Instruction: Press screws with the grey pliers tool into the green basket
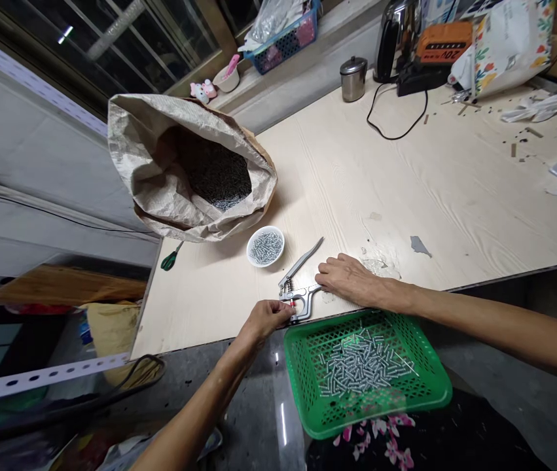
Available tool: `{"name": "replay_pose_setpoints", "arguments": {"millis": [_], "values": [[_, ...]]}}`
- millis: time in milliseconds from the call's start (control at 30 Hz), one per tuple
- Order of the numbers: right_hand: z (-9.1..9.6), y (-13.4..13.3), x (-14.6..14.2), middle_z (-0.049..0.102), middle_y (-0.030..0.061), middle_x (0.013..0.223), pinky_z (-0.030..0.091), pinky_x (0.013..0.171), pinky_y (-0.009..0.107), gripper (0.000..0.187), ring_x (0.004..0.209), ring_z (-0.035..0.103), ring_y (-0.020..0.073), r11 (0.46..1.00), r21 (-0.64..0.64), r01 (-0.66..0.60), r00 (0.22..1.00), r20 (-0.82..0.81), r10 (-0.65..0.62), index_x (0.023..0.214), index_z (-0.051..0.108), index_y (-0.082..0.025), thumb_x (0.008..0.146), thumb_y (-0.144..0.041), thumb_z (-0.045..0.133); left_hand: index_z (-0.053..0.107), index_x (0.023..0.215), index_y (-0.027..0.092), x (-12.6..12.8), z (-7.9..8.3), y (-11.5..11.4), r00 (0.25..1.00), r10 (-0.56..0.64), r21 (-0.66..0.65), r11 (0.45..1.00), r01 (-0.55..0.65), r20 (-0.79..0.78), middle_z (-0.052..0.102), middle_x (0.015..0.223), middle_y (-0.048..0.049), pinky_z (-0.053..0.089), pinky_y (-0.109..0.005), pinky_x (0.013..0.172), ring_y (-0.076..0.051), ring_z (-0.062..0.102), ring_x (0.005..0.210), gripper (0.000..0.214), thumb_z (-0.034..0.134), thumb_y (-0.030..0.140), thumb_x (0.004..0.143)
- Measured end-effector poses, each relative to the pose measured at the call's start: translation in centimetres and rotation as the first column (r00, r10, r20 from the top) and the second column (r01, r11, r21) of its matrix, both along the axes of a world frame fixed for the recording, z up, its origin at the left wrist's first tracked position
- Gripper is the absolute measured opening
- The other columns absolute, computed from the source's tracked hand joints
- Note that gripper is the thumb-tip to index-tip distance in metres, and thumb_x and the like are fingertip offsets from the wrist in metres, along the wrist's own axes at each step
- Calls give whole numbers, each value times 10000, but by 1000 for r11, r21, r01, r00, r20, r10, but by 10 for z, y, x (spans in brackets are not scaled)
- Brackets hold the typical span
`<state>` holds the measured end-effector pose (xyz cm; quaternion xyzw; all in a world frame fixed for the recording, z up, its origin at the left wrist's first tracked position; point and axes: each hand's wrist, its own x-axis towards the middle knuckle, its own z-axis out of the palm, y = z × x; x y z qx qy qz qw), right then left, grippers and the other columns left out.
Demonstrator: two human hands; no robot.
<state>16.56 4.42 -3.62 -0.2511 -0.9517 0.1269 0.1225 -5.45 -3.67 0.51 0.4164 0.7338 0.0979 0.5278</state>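
Observation:
Silver snap-fastener pliers [304, 296] lie near the table's front edge, their handles spread apart. My right hand [344, 279] is closed round the lower handle, while the upper handle [302, 260] stands free. At the jaws, my left hand [269, 318] pinches with thumb and forefinger; what it holds is too small to name. A bit of red shows inside the jaws beside these fingertips. Behind the pliers sits a white bowl [266, 247] full of small shiny metal pieces. Below my hands is a green plastic basket [302, 409] with a pile of small spring-like metal parts [364, 363].
A large woven sack [131, 140] of dark small metal pieces stands at the back left. Green-handled scissors [169, 260] lie by the left edge. Along the back are a metal canister [353, 80], a kettle [396, 39], an orange box [444, 42] and a black cord [391, 137].

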Motion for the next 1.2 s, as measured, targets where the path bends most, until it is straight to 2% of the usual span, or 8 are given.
{"name": "replay_pose_setpoints", "arguments": {"millis": [100,267,333,500,833,967,1033,1200], "values": [[6,5,5,621,50,959,331,727,333,127,902,506,212,1000,-5,-9,1000,15,9,899,608,-199,884,-322,578,583,595,134,-1,-1,0,1000,-15,-3,1000,15,-6,426,500,53,215,-238,518,-77,320,500,512,679,633,530],[12,25,8,434,188,1369,343,925,461,866,1239,357,354,1000,-1,16,1000,20,-16,1277,461,-143,608,-604,761,607,624,131,0,-1,0,1000,-10,2,1000,10,-15,445,511,50,236,-238,529,-80,335,506,504,673,623,536],[14,34,6,453,193,1349,329,949,486,966,1241,351,373,1000,-10,3,998,69,-2,1288,450,-129,531,-624,789,616,631,130,0,0,0,1000,-4,1,1000,4,-16,461,520,44,249,-237,534,-83,350,511,501,675,618,532],[19,44,0,568,140,1159,365,870,440,861,1047,471,320,999,-7,-41,992,117,41,1186,515,-143,528,-635,772,610,609,133,2,3,-1,1000,-9,15,1000,10,-20,447,508,49,246,-233,527,-80,346,505,499,673,623,536],[29,38,5,585,108,1042,370,735,348,568,938,469,258,996,-73,-58,986,152,68,1031,583,-139,647,-516,767,619,630,127,-1,-1,-1,999,-25,19,999,26,-30,434,508,53,234,-234,515,-79,336,496,487,657,611,582],[34,31,4,581,107,1044,380,705,339,433,950,467,254,993,-118,-30,984,172,50,978,601,-137,699,-426,764,647,666,128,9,9,-8,933,-142,66,983,173,-332,499,571,14,308,-245,531,-113,445,529,384,596,499,749],[37,27,3,582,114,1049,396,716,348,399,966,467,263,992,-128,-11,981,190,36,972,605,-134,715,-396,760,671,771,148,23,16,-10,795,-153,220,915,339,-586,588,730,-31,391,-263,596,-160,549,666,285,576,413,817],[48,19,9,582,125,1031,432,782,363,386,963,481,251,985,-171,-1,987,156,28,1016,594,-114,746,-345,744,504,1239,186,52,5,13,599,-255,420,511,750,-759,554,1234,-123,465,-416,894,-264,509,1107,435,613,315,838]]}}
